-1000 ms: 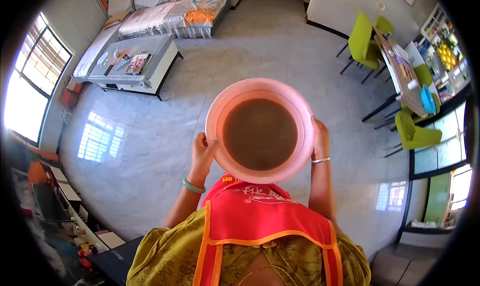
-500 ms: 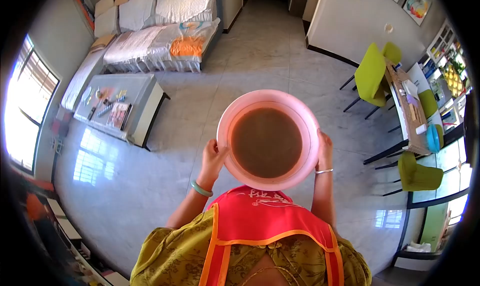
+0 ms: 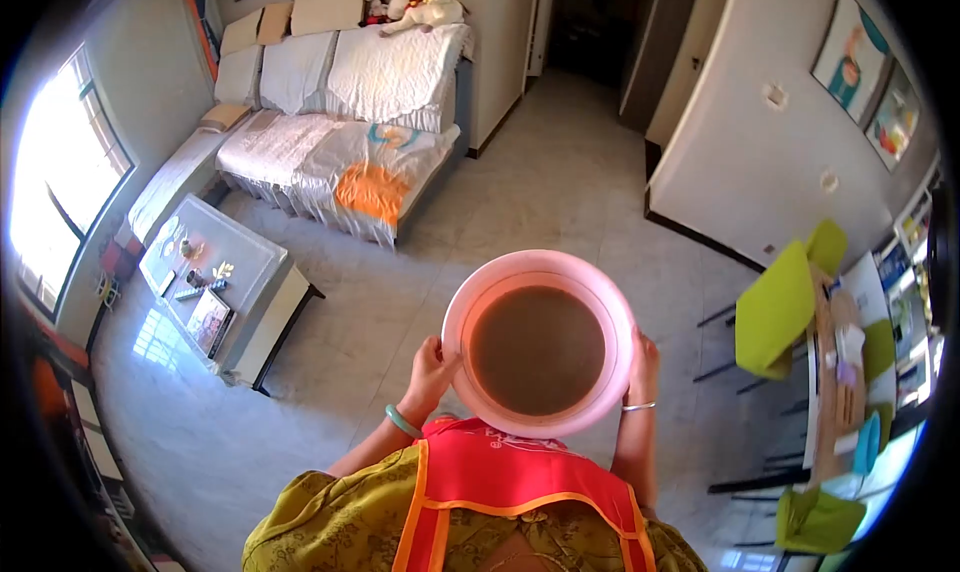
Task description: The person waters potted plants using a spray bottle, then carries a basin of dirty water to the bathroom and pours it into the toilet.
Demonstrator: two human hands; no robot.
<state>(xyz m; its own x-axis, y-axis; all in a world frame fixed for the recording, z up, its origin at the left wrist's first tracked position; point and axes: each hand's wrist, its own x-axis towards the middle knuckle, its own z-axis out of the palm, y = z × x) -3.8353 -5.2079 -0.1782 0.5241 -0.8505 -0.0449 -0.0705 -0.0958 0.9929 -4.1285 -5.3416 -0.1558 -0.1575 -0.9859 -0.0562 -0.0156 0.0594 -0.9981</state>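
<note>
A pink basin [image 3: 609,302] holding murky brown water [image 3: 537,350] is level in front of my red apron [image 3: 520,472]. My left hand [image 3: 433,370] grips its left rim, with the thumb over the edge and a green bangle on the wrist. On the opposite side my right hand [image 3: 643,368] clasps the rim, a silver bangle below it. The fingers under the basin are hidden on both sides.
Left of me stands a low coffee table [image 3: 270,297] with small items on it, and behind it a covered sofa [image 3: 290,162]. Green chairs [image 3: 775,317] and a long table [image 3: 825,432] line the right. A dark doorway [image 3: 590,32] lies ahead.
My view has tilted up and turned, so the basin and hands appear lower and more of the sofa and doorway shows. Both hands keep their grip on the basin.
</note>
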